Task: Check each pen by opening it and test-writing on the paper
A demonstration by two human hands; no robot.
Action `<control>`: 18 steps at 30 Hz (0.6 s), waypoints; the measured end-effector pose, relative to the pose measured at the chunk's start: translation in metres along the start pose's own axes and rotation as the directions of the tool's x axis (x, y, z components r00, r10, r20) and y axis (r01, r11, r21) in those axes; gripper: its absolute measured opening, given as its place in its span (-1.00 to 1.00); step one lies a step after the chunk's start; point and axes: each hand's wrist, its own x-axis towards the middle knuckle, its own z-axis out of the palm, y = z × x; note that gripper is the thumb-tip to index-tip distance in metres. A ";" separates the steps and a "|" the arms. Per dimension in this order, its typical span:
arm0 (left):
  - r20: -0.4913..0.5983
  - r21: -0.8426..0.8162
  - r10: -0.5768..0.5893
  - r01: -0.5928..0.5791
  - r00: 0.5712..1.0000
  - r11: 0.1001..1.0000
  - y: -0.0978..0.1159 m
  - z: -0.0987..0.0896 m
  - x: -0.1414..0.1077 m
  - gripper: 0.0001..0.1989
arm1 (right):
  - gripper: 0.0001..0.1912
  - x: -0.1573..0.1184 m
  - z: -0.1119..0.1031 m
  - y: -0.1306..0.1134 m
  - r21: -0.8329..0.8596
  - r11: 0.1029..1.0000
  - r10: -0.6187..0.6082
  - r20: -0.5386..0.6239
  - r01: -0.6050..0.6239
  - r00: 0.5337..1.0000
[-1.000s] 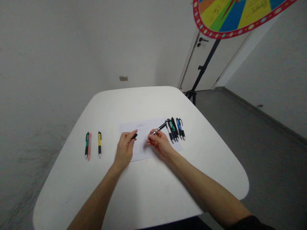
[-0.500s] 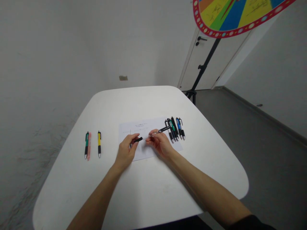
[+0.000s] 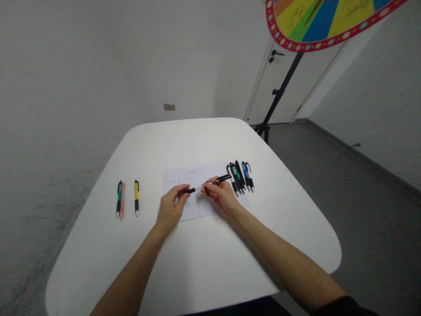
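My left hand [image 3: 171, 205] pinches a black pen cap [image 3: 190, 191] between thumb and fingertips above a sheet of paper [image 3: 189, 215]. In my right hand [image 3: 221, 195] is a slim pen [image 3: 223, 177], its black end pointing up and right. The pen's pale, clear front part points at the cap and seems to meet it; whether it is inside cannot be made out. Just right of my right hand, several click pens [image 3: 237, 175] in black, green and blue lie side by side, some over the paper's edge.
On the left of the white table [image 3: 184, 140] lie a green pen [image 3: 119, 199], a pink pen-like stick [image 3: 123, 202] and a yellow pen [image 3: 136, 197]. Behind the table stands a colourful wheel [image 3: 315, 26] on a black stand [image 3: 283, 90], near a door.
My left hand has shifted slightly left and its fingers have come closer together. The pen and cap are now more nearly in line, with a pale length showing between my hands.
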 end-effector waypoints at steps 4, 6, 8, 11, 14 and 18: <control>0.007 0.059 0.073 -0.073 0.997 0.996 0.002 0.000 0.000 -0.80 | -0.71 -0.003 0.001 0.005 -0.109 0.994 0.020 0.059 -0.013 0.998; 0.012 0.089 0.120 -0.121 0.993 0.989 0.005 -0.001 -0.001 -0.82 | -0.71 -0.005 0.002 0.007 -0.144 0.989 0.042 0.069 -0.031 0.997; 0.009 0.123 0.163 -0.163 0.987 0.979 0.007 -0.001 -0.002 -0.84 | -0.69 -0.006 0.003 0.008 -0.147 0.988 0.061 0.071 -0.050 0.996; 0.002 0.166 0.215 -0.212 0.977 0.963 0.009 -0.001 -0.003 -0.86 | -0.67 -0.007 0.003 0.009 -0.126 0.989 0.083 0.075 -0.073 0.994; -0.019 0.206 0.253 -0.243 0.967 0.948 0.009 -0.002 -0.001 -0.82 | -0.68 -0.008 0.004 0.010 -0.107 0.991 0.083 0.087 -0.074 0.993; -0.048 0.419 0.286 -0.241 0.957 0.876 0.007 -0.009 0.002 -0.62 | -0.67 -0.006 0.003 0.010 -0.058 0.997 0.052 0.071 -0.048 0.996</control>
